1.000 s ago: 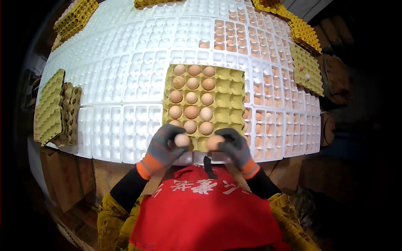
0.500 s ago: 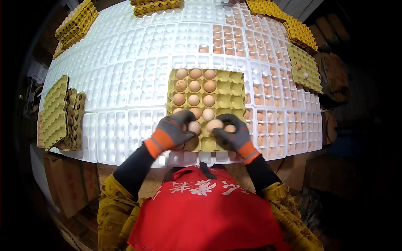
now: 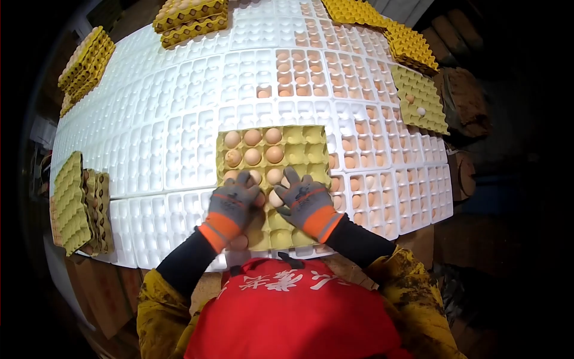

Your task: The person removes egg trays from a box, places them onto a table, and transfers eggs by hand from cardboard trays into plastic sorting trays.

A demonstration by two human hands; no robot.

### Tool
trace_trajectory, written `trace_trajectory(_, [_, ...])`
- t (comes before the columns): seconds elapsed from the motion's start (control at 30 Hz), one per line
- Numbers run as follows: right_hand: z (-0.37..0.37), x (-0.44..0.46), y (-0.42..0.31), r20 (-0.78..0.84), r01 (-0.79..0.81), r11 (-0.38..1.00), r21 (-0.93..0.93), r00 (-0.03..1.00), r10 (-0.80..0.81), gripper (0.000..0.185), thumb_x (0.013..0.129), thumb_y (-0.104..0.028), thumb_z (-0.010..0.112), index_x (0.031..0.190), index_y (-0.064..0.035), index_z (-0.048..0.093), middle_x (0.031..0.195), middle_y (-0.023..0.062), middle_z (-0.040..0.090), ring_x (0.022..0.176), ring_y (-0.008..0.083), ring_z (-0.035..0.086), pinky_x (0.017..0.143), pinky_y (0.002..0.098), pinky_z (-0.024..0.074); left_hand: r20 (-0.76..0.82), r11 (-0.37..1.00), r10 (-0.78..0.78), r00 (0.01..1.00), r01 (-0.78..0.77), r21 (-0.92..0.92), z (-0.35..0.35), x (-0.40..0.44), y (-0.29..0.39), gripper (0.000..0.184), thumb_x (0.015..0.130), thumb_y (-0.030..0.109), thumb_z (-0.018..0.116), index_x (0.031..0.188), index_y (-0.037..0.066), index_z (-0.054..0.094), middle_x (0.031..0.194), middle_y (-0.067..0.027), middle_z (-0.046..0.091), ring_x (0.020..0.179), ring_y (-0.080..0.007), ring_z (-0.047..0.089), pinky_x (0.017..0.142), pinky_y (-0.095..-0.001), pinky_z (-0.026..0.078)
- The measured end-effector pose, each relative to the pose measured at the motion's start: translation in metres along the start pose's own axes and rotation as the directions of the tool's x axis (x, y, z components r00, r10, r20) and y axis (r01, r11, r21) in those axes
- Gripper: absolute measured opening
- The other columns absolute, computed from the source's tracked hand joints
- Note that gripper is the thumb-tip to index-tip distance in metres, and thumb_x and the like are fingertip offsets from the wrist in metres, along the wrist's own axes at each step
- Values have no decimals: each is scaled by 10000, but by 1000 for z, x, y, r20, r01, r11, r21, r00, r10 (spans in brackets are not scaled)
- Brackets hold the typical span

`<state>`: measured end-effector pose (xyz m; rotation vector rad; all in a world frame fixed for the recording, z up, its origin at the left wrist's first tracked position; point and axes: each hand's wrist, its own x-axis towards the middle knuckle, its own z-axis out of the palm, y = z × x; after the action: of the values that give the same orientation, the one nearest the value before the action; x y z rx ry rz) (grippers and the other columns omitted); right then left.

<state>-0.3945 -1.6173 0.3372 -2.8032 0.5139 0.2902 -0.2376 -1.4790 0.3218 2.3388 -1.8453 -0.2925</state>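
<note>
A yellow-green pulp egg tray (image 3: 311,157) lies in front of me, with brown eggs (image 3: 252,137) in its left and middle columns. My left hand (image 3: 233,206), in a grey and orange glove, reaches palm down over the tray's left side. Its fingers curl around an egg (image 3: 259,200) at their inner edge. Across from it, my right hand (image 3: 305,202), gloved alike, bends over the middle columns. Its thumb and fingers close on a pale egg (image 3: 275,198), and another egg shows partly beneath the fingertips. The palms hide several cups.
White plastic trays (image 3: 139,170) cover the table, those on the right filled with eggs. Stacked pulp trays (image 3: 81,203) stand at the left edge, with more stacks (image 3: 191,24) at the back. A pulp tray (image 3: 421,99) with two eggs lies at the right.
The view has shifted, so the table sits lower and further left. Both hands have moved forward over the tray, and my right hand has carried its egg left, toward the filled columns.
</note>
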Motion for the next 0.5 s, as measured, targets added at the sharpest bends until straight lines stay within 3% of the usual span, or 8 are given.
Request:
trace_trajectory(0.07, [-7,-4,33,-96,17,919,395,995,22,442,862,-387,727,1235,-154,683,1282,173,598,1028,330,654,851,415,557,23,917,-116,993,116,-383,-28,-3,-7,480,715,268,843,1152,137,697,1208,-107,606,1055,-308,644,864,-412,550])
trace_trajectory(0.1, [-21,-1,54,-69,45,742,669,998,2,420,884,-335,737,1246,-130,683,1220,178,631,1087,300,656,927,407,539,-14,856,-99,995,78,-512,-34,7,-18,497,721,231,842,1183,124,693,1212,-110,607,1064,-305,643,884,-403,545])
trace_trajectory(0.17, [-31,7,97,-11,-25,196,980,983,181,414,901,-203,763,1273,-55,657,1154,78,658,1005,169,661,837,293,545,-106,706,-164,981,42,-707,-41,36,-29,507,725,148,845,1204,84,694,1193,-112,607,1057,-285,635,909,-381,532])
trace_trajectory(0.2, [-34,20,128,-61,-2,229,974,962,267,403,923,-176,745,1286,-38,638,1137,43,653,937,123,660,767,250,545,-98,684,-187,978,58,-728,-50,59,-32,471,759,146,818,1204,56,691,1227,-131,600,1133,-287,604,982,-388,494])
trace_trajectory(0.27, [-37,49,190,38,-144,216,966,902,431,375,908,-219,754,1231,-48,668,1158,58,666,969,165,662,816,318,556,-112,746,-150,982,38,-665,-51,117,-36,467,791,188,796,1228,68,685,1222,-116,603,1141,-277,599,982,-375,485])
trace_trajectory(0.33, [-2,90,248,-391,4,706,708,835,388,378,881,-266,757,1203,-80,690,1167,104,675,992,270,672,864,399,552,-117,754,-146,982,34,-656,-29,184,-30,440,809,229,782,1219,96,689,1204,-101,607,1076,-263,620,936,-374,506])
trace_trajectory(0.43, [5,131,255,-373,-176,861,478,846,381,426,842,-386,752,1179,-131,700,1182,150,654,1063,350,646,873,453,549,-186,913,-142,972,56,-403,32,266,-23,378,817,257,775,1164,135,690,1153,-106,609,895,-300,649,790,-405,543])
trace_trajectory(0.5, [7,142,247,-373,-265,896,356,839,396,444,834,-402,752,1196,-151,693,1231,136,635,1097,341,640,874,456,551,-47,967,-82,995,68,-245,52,293,-29,374,826,300,772,1130,118,657,1149,-134,600,912,-336,659,753,-438,541])
